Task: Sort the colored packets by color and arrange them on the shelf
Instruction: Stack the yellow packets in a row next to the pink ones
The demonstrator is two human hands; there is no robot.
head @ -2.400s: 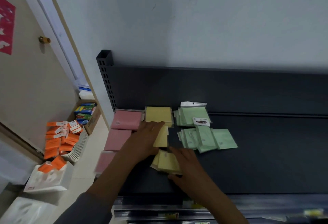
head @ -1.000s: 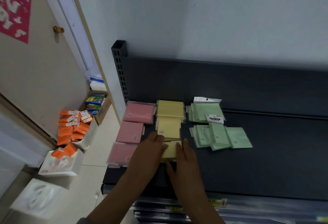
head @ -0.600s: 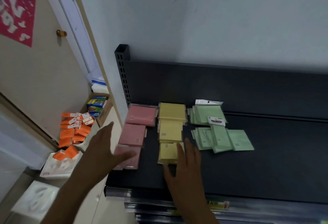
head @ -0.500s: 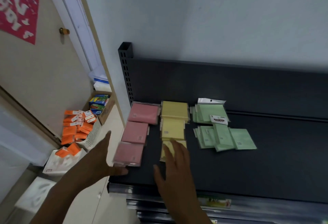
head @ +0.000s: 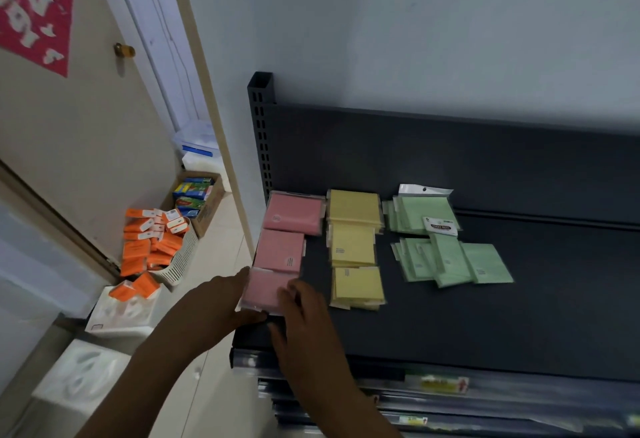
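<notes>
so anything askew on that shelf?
Yes: the pale green paper packets lie fanned, overlapping at angles, one crosswise. The pink and yellow packet columns sit fairly square. Both hands are at the front pink stack.

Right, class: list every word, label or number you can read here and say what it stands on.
"STICKY NOTES": header card on the green packets, only just legible.
Pink poster on the door: white characters, blurred.
Pink packets and yellow packets: small print unreadable.
Shelf-edge tags: blurred.
Orange boxes: labels too small.

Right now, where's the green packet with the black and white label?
In the head view, the labelled green packet lies on the dark shelf, on the green piles, right of the yellow packets.
</notes>
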